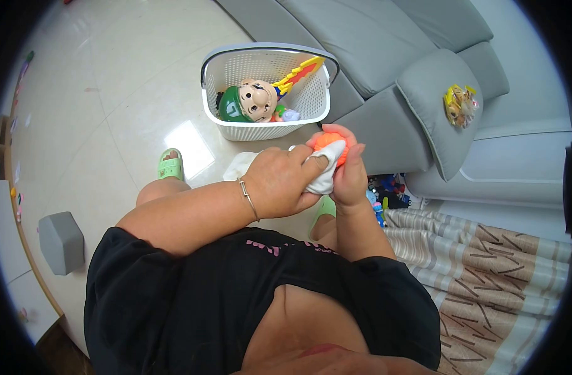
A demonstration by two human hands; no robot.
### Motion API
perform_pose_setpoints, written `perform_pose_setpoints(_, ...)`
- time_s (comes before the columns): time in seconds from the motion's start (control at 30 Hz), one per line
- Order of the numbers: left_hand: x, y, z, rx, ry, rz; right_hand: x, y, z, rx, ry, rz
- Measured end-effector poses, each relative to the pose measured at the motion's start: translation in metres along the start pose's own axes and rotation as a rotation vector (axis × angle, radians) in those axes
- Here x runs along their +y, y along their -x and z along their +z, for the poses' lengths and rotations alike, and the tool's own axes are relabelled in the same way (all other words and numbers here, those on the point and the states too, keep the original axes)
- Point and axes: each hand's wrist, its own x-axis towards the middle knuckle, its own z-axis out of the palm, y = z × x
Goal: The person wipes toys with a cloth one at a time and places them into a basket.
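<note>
My left hand (278,179), with a bracelet at its wrist, is closed on a white cloth (321,181) pressed against an orange toy (329,142). The toy is round and ridged, but its exact kind is partly hidden by cloth and fingers. Around its far and right sides curl the fingers of my right hand (350,175), which holds it. More of the cloth hangs out to the left behind my left wrist. Just beyond my hands stands a white plastic basket (268,131) containing a green-capped toy head (256,103) and a yellow-and-red toy piece (301,74).
A grey sofa (361,44) runs along the right, with a cushion (423,94) bearing a bagged toy (459,106). Several small toys (389,190) lie on the floor beside a striped curtain (480,269). At the left is a grey hexagonal stool (61,242).
</note>
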Motion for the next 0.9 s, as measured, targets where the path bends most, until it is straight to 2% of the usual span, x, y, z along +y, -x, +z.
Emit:
perform_pose_setpoints(0.13, 0.0, 0.0, 0.0, 0.037, 0.051, -0.048, -0.005, 0.001, -0.001, -0.05, 0.158, -0.013)
perform_pose_setpoints(0.37, -0.001, 0.001, -0.001, 0.004, 0.17, -0.171, -0.012, 0.004, 0.006, -0.002, 0.161, -0.038)
perform_pose_setpoints(0.57, 0.0, 0.0, 0.002, -0.073, 0.191, -0.168, -0.018, 0.002, 0.006, -0.017, 0.264, -0.148)
perform_pose_setpoints(0.73, 0.001, 0.002, 0.007, -0.064, 0.218, -0.114, -0.018, 0.001, -0.001, 0.089, 0.396, -0.152)
perform_pose_setpoints(0.9, -0.002, 0.001, 0.003, -0.02, 0.219, -0.114, -0.023, 0.002, -0.004, 0.054, 0.309, -0.181)
